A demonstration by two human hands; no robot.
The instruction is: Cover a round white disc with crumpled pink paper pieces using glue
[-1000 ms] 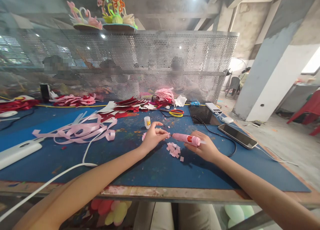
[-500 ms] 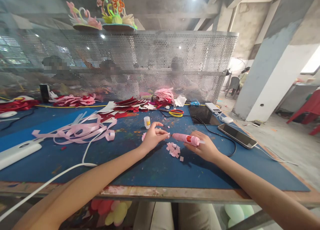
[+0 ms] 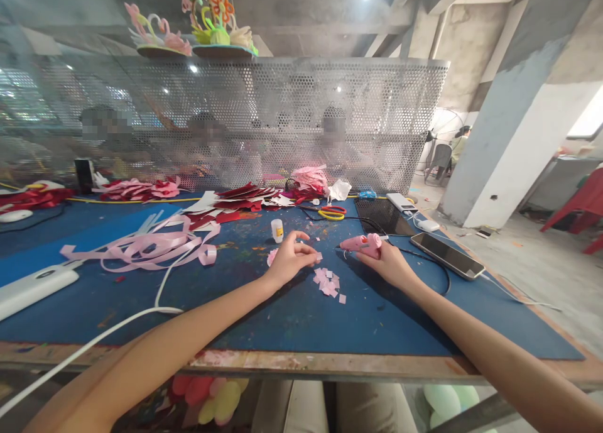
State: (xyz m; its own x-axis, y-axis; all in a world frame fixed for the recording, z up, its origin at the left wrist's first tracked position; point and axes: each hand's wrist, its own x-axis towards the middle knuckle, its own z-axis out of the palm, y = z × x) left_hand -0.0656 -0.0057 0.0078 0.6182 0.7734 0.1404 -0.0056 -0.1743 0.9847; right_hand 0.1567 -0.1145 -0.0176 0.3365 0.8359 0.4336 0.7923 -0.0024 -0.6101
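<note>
Two hands over a blue mat [image 3: 292,323]. Step in hand, by judgement: gluing a pink square [image 3: 319,256]. Next move seems to call for a steady pinch, clear of the nozzle [image 3: 338,247]. Square held at the tips of the closed left hand [image 3: 292,257]. Right hand [image 3: 391,264] wrapped round a pink glue gun [image 3: 362,244], pointing left, apart from the square. Loose squares [image 3: 326,283] lie just to the near side.

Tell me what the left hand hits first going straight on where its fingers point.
Probably the pink glue gun held by the right hand; depth is unclear, so the left hand might pass beside it.
</note>
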